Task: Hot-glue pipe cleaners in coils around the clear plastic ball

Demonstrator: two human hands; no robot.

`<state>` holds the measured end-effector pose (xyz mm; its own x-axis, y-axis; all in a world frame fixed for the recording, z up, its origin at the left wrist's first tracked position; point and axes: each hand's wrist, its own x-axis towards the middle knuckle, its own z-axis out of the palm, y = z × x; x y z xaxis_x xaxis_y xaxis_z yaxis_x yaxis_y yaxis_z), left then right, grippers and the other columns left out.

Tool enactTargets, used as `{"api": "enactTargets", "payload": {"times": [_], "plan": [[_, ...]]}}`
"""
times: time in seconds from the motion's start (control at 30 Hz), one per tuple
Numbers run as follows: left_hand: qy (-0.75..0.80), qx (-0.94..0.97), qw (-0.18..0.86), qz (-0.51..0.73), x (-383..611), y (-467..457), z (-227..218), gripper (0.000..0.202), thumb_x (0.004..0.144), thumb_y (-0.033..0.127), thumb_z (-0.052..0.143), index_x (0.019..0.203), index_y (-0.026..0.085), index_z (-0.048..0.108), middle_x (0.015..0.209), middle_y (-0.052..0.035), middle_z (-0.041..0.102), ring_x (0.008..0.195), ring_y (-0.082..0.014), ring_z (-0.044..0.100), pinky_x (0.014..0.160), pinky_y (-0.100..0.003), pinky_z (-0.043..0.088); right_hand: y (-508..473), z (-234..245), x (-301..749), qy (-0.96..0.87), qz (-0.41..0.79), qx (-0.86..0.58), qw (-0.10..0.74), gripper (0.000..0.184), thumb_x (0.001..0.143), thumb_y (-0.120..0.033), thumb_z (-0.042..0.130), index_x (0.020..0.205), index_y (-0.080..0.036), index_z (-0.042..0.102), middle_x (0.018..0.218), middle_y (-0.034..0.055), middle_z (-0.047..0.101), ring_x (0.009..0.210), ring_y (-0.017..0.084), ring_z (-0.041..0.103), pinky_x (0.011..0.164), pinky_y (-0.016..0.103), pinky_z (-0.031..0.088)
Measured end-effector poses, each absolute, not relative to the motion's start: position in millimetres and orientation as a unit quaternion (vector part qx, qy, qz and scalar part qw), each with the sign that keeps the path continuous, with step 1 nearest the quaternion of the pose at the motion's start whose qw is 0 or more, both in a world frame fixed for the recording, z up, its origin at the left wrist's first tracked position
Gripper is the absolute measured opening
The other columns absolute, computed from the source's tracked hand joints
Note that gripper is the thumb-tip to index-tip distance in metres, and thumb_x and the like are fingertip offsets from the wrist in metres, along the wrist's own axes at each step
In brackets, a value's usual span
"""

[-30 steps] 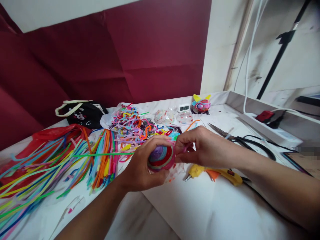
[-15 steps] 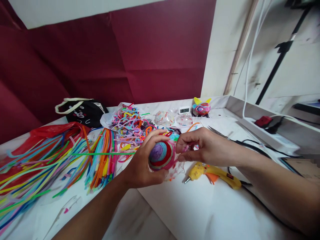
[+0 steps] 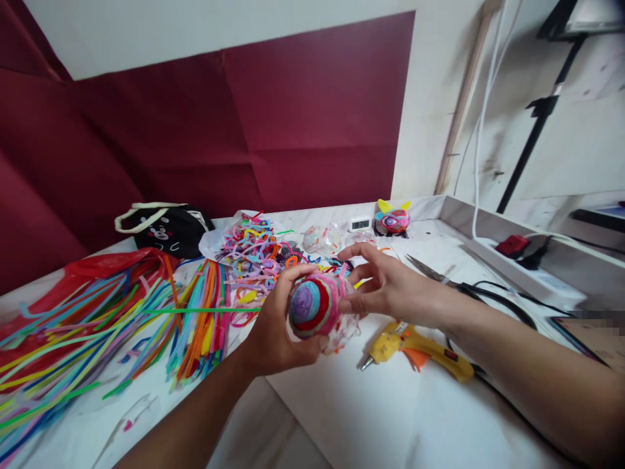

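A ball wrapped in coiled pipe cleaners (image 3: 312, 307), in purple, blue, red and pink bands, is held just above the table's near middle. My left hand (image 3: 273, 335) curls around its left side, thumb below and fingers over the top. At the ball's right side is my right hand (image 3: 383, 286), its fingers spread and its thumb against the pink part. A short pink strand stands up there between the fingers. Clear plastic with red specks (image 3: 342, 335) shows on the ball's lower right. A yellow glue gun (image 3: 415, 348) lies below my right wrist, nozzle to the left.
Loose pipe cleaners (image 3: 200, 319) spread across the left, with a heap of short curled pieces (image 3: 254, 247) behind. Scissors (image 3: 434, 270) lie near my right forearm. A black pouch (image 3: 168, 228), small digital clock (image 3: 360, 224), finished-looking eared ball (image 3: 393, 219) and power strip (image 3: 527, 270) stand farther back.
My right hand's fingers have spread from a pinch at the ball's pink side, the index finger lifting. My left hand keeps its hold. The view has tipped slightly upward.
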<state>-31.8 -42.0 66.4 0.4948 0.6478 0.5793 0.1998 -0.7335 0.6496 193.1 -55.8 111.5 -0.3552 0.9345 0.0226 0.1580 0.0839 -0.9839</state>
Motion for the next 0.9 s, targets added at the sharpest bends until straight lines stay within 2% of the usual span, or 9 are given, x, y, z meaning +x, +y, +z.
{"api": "enactTargets", "payload": {"times": [0.1, 0.27, 0.47, 0.6, 0.7, 0.8, 0.9], "plan": [[0.248, 0.823, 0.238, 0.453, -32, -40, 65, 0.081, 0.064, 0.016, 0.075, 0.137, 0.024, 0.04, 0.133, -0.0111, 0.049, 0.124, -0.0302, 0.053, 0.104, -0.04, 0.045, -56, 111, 187, -0.562, 0.59, -0.405, 0.415, 0.086, 0.054, -0.023, 0.091, 0.122, -0.026, 0.039, 0.078, -0.0095, 0.057, 0.056, 0.012, 0.063, 0.061, 0.031, 0.056], [0.223, 0.811, 0.264, 0.471, -31, -35, 61, 0.081, 0.065, 0.012, 0.075, 0.137, 0.024, 0.04, 0.137, -0.0121, 0.048, 0.131, -0.03, 0.049, 0.107, -0.039, 0.045, -58, 106, 181, -0.499, 0.616, -0.379, 0.477, 0.091, 0.051, -0.011, 0.09, 0.125, -0.025, 0.039, 0.07, -0.0115, 0.06, 0.053, 0.014, 0.066, 0.056, 0.029, 0.056], [0.202, 0.796, 0.297, 0.488, -28, -33, 56, 0.078, 0.069, 0.012, 0.074, 0.138, 0.025, 0.04, 0.137, -0.0126, 0.049, 0.128, -0.0296, 0.053, 0.105, -0.04, 0.048, -63, 105, 172, -0.451, 0.627, -0.36, 0.523, 0.096, 0.05, -0.009, 0.088, 0.13, -0.023, 0.037, 0.064, -0.0093, 0.067, 0.053, 0.015, 0.066, 0.058, 0.03, 0.057], [0.197, 0.79, 0.321, 0.485, -28, -30, 52, 0.071, 0.075, 0.015, 0.071, 0.138, 0.025, 0.041, 0.144, -0.013, 0.044, 0.14, -0.0316, 0.041, 0.115, -0.048, 0.037, -64, 103, 168, -0.434, 0.626, -0.357, 0.541, 0.1, 0.047, -0.012, 0.09, 0.131, -0.024, 0.037, 0.064, -0.0109, 0.066, 0.055, 0.015, 0.067, 0.061, 0.031, 0.056], [0.198, 0.79, 0.331, 0.476, -27, -31, 50, 0.063, 0.08, 0.023, 0.071, 0.136, 0.026, 0.043, 0.15, -0.0128, 0.038, 0.145, -0.0321, 0.031, 0.119, -0.054, 0.029, -64, 99, 166, -0.423, 0.626, -0.357, 0.549, 0.1, 0.046, -0.015, 0.091, 0.13, -0.026, 0.038, 0.064, -0.0125, 0.064, 0.056, 0.015, 0.067, 0.061, 0.03, 0.056], [0.21, 0.785, 0.327, 0.482, -25, -33, 50, 0.058, 0.082, 0.03, 0.072, 0.133, 0.026, 0.045, 0.149, -0.0123, 0.04, 0.145, -0.0323, 0.032, 0.119, -0.055, 0.028, -65, 96, 164, -0.42, 0.628, -0.353, 0.551, 0.099, 0.046, -0.016, 0.091, 0.129, -0.026, 0.038, 0.065, -0.0128, 0.064, 0.055, 0.014, 0.067, 0.061, 0.029, 0.055], [0.23, 0.785, 0.304, 0.489, -24, -34, 51, 0.05, 0.084, 0.03, 0.071, 0.129, 0.026, 0.049, 0.146, -0.012, 0.045, 0.142, -0.0315, 0.036, 0.118, -0.054, 0.028, -65, 96, 164, -0.422, 0.63, -0.354, 0.548, 0.098, 0.047, -0.016, 0.091, 0.128, -0.025, 0.038, 0.063, -0.0121, 0.066, 0.053, 0.014, 0.066, 0.06, 0.028, 0.054]]}}
